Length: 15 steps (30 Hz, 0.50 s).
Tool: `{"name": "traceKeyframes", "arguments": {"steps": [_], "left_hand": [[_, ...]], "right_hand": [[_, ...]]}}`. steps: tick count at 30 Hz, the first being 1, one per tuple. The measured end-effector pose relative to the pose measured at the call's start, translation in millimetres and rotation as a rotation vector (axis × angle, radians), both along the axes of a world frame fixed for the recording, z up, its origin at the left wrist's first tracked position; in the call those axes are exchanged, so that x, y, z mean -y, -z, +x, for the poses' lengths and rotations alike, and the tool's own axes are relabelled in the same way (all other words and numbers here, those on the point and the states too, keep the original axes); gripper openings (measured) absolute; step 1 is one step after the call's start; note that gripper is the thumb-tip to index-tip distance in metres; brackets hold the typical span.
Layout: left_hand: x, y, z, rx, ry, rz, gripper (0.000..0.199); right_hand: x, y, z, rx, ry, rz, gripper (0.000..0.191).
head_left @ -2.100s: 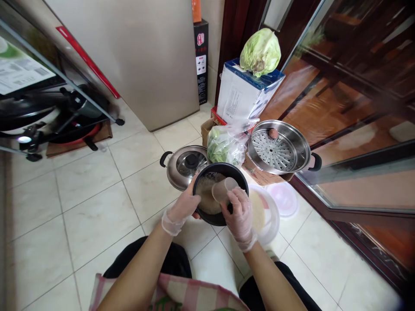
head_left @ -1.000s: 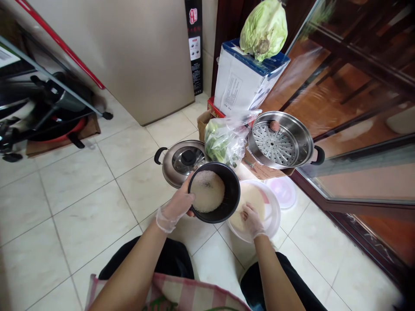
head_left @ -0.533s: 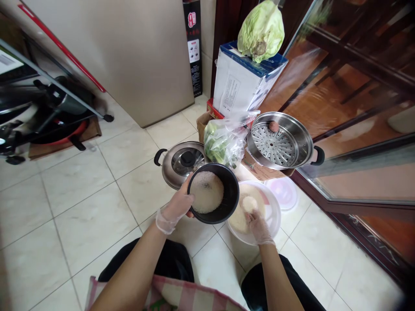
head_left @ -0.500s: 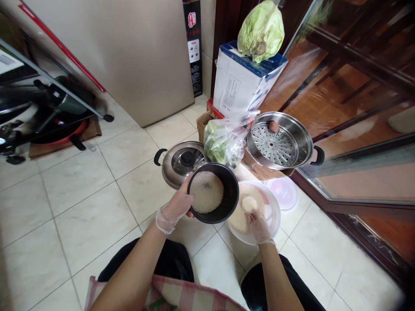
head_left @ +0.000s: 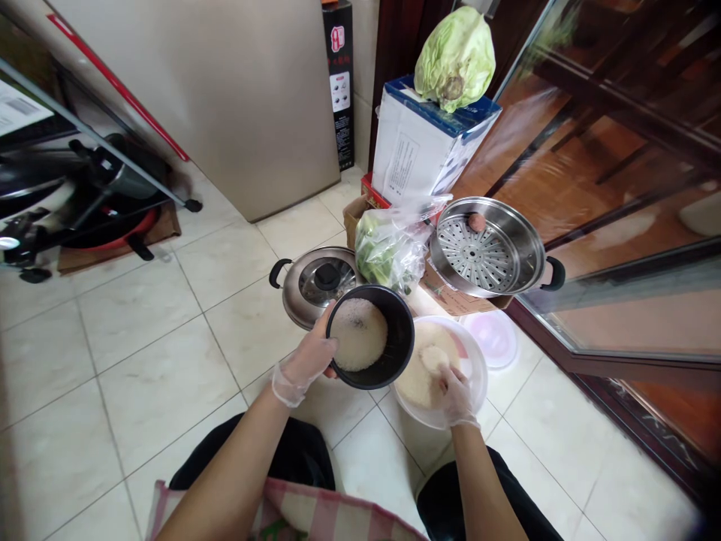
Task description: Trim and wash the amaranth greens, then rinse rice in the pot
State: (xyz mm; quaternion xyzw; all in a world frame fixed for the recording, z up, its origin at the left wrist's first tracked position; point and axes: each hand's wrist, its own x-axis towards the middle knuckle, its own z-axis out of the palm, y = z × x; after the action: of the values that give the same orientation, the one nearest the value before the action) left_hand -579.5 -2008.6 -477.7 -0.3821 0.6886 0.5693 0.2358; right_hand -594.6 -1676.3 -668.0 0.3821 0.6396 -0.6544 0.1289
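My left hand (head_left: 309,349), in a clear plastic glove, grips the rim of a dark rice cooker inner pot (head_left: 401,330). White rice (head_left: 360,338) covers part of the tilted pot's bottom. To the right, my gloved right hand (head_left: 455,394) is closed on a small cup (head_left: 435,359) heaped with rice, its wall mostly hidden. The cup is down at the rice inside a white plastic tub (head_left: 478,368). Behind the pot lies a steel pot lid (head_left: 296,293) with black handles.
A steel steamer (head_left: 507,225) holding a round brown item (head_left: 477,222) rests on a cardboard box. Near it are bagged green vegetables (head_left: 377,248), a pale round lid (head_left: 496,338), and a cabbage (head_left: 456,52) on a white-blue box (head_left: 411,143). A glass door (head_left: 619,225) stands at right.
My right hand has lowered slightly, and the cup now blends into the rice in the tub. My left hand and the pot stay nearly where they were.
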Motion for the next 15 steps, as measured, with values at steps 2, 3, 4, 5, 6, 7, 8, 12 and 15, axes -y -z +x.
{"name": "traceKeyframes", "arguments": {"steps": [2, 3, 4, 5, 6, 7, 8, 12, 15], "left_hand": [[0.0, 1.1, -0.3, 0.002, 0.006, 0.001, 0.091], [0.2, 2.0, -0.4, 0.003, 0.007, 0.001, 0.092], [0.4, 3.1, -0.4, 0.001, 0.005, 0.002, 0.091], [0.7, 4.2, -0.4, 0.0, 0.002, 0.002, 0.091], [0.9, 5.2, -0.3, 0.0, 0.0, 0.003, 0.091], [1.1, 6.1, -0.3, 0.003, 0.0, 0.004, 0.091], [1.3, 6.7, -0.3, 0.006, 0.001, 0.004, 0.091], [1.8, 7.0, 0.2, 0.011, 0.002, 0.006, 0.091], [3.0, 7.0, 1.3, 0.012, 0.013, 0.011, 0.091]], "right_hand": [[-0.9, -2.2, -1.0, 0.026, -0.008, 0.009, 0.046], [-1.0, -3.1, -1.5, 0.044, 0.002, 0.007, 0.046], [-0.8, -3.7, -1.9, 0.056, 0.013, -0.003, 0.046], [-0.3, -4.1, -2.3, 0.065, 0.026, -0.021, 0.045], [0.5, -4.3, -2.7, 0.073, 0.04, -0.047, 0.045], [1.4, -4.3, -3.2, 0.079, 0.053, -0.083, 0.044], [2.5, -4.2, -3.6, 0.082, 0.062, -0.126, 0.042], [4.9, -3.7, -5.6, 0.065, 0.025, -0.225, 0.038], [4.2, -3.9, -6.5, 0.0, -0.046, -0.044, 0.044]]}}
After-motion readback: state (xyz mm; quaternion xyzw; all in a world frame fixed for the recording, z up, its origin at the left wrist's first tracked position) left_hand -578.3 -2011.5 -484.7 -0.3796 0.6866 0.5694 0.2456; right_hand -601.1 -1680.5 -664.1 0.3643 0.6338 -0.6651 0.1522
